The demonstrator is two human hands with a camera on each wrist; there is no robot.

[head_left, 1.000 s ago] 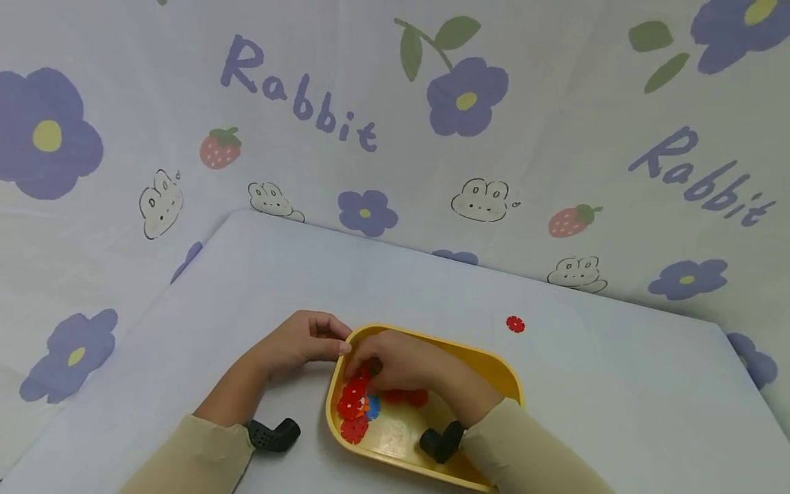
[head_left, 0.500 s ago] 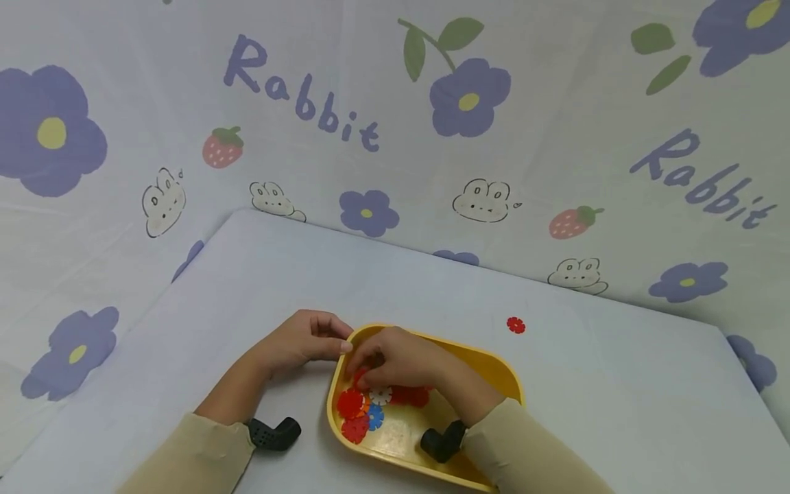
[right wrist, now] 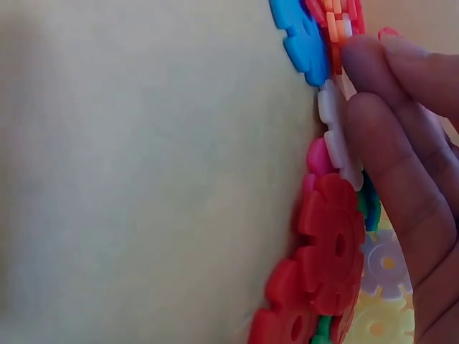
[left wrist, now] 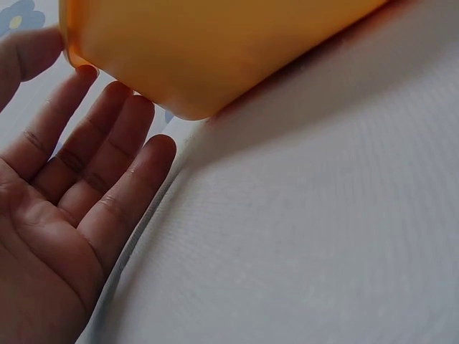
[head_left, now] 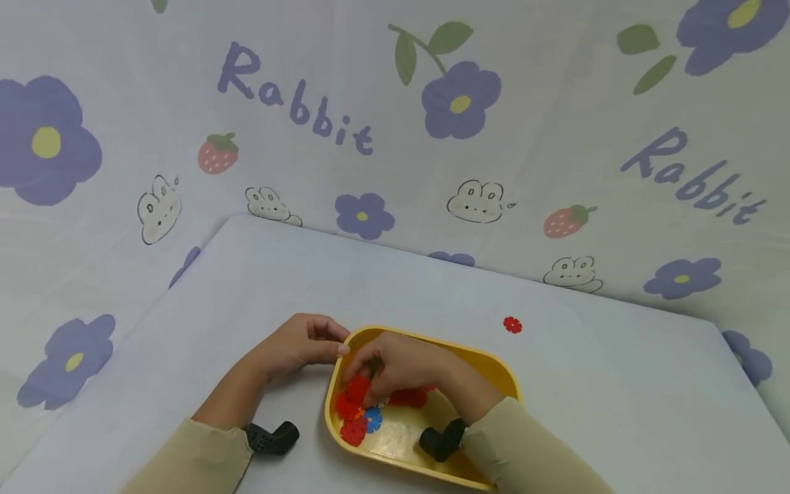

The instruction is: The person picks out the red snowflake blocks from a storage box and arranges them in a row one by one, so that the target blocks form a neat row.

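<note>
A yellow plastic tray [head_left: 395, 466] stands on the white table. My left hand [head_left: 302, 348] holds its far left corner, thumb at the rim and fingertips against the outer side; the left wrist view shows the other fingers loosely extended beside the tray wall [left wrist: 215, 50]. Bent fingers of my right hand [head_left: 401, 363] reach among interlocking flower discs at the tray's left end. Red discs [head_left: 354, 431], a blue disc [head_left: 373, 418] and a white disc [right wrist: 337, 125] lie close by. Red shows at the thumb tip in the right wrist view; I cannot tell whether a disc is pinched.
A lone red disc [head_left: 512, 324] lies on the table beyond the tray. More red discs [right wrist: 333, 244] and pale ones [right wrist: 387, 265] lie beside the right fingers. A cloth with rabbits and purple flowers [head_left: 365, 215] hangs behind the table.
My right fingers shift slightly among the discs; the white disc, in plain sight half a second ago, is now mostly hidden by them in the head view. The left hand keeps its place at the corner.
</note>
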